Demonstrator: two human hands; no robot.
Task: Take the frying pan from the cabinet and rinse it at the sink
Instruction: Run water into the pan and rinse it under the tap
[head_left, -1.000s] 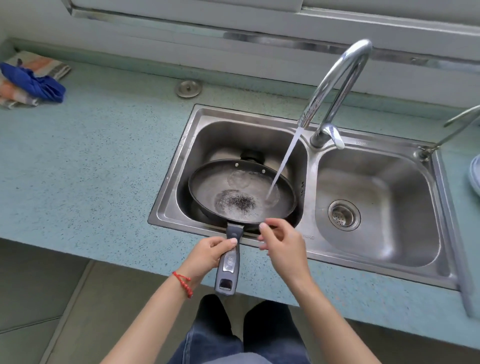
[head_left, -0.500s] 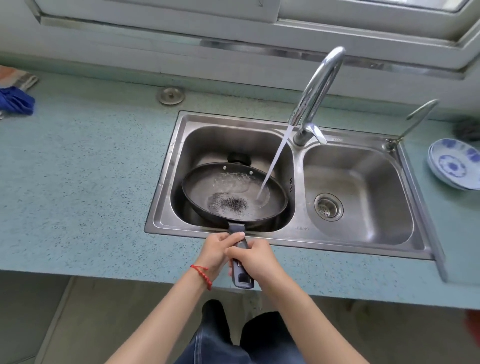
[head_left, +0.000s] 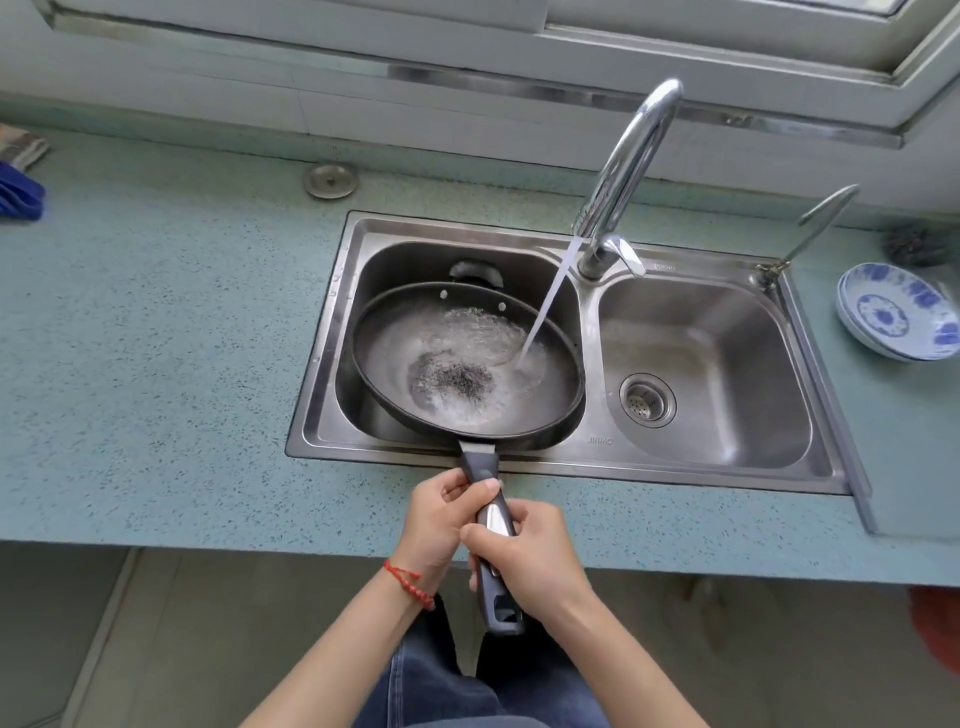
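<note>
Frying pan (head_left: 467, 366) sits in the left basin of the sink (head_left: 582, 457), handle out toward 6 o'clock over the table (head_left: 156, 364). Left hand (head_left: 441, 519) and right hand (head_left: 530, 558) both wrap the handle, probably to steady the filling pan. Faucet (head_left: 628, 171) stream lands at the pan's 3 o'clock, pooling water inside.
</note>
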